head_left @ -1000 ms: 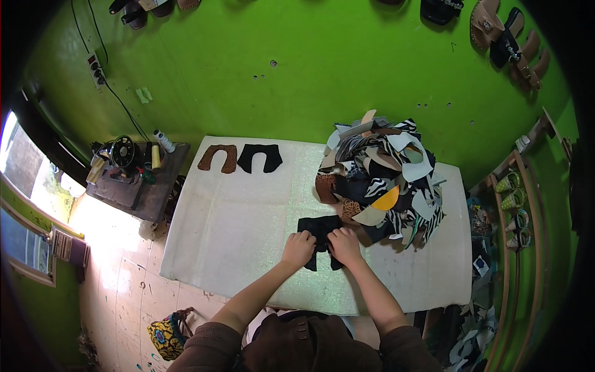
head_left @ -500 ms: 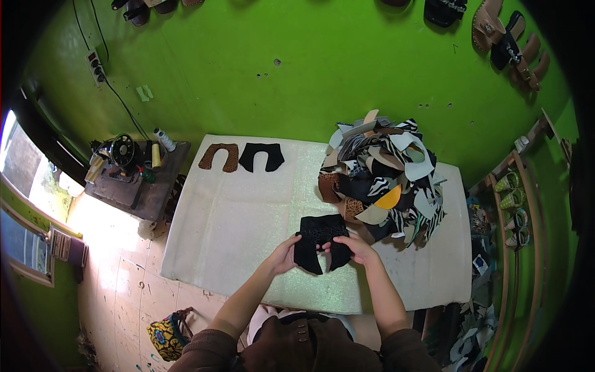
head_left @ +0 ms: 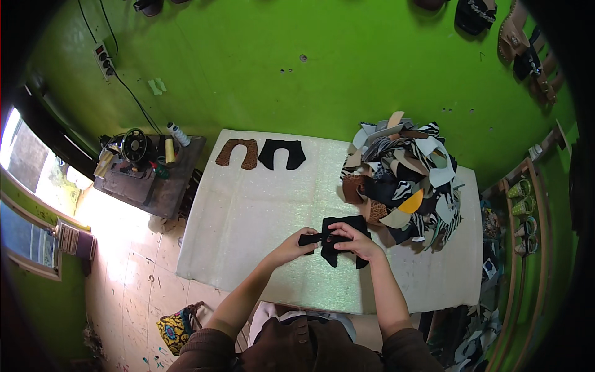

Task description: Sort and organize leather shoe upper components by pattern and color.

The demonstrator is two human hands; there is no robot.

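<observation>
Close in front of me, over the near part of the table, my hands work on black shoe-upper pieces (head_left: 348, 224). My left hand (head_left: 294, 248) is closed on a narrow black part at the left, its fingers wrapped round the edge. My right hand (head_left: 356, 240) pinches the black material near the middle, thumb and fingers bent over it. Whether this is one folded piece or several layers, I cannot tell. Farther off at the table's far left lie a brown spotted U-shaped piece (head_left: 227, 152) and a black U-shaped piece (head_left: 268, 153), side by side.
A large heap of mixed cut scraps (head_left: 396, 158) covers the right of the pale table (head_left: 248, 217). A sewing machine (head_left: 134, 146) stands on a small table at the left. Sandals (head_left: 527, 206) sit on a rack at the right. A patterned bag (head_left: 175, 330) is at lower left.
The black shoe-upper material was spread out between both hands; now its left part is turned or folded and my right hand has come over its top. The whole view has shifted slightly.
</observation>
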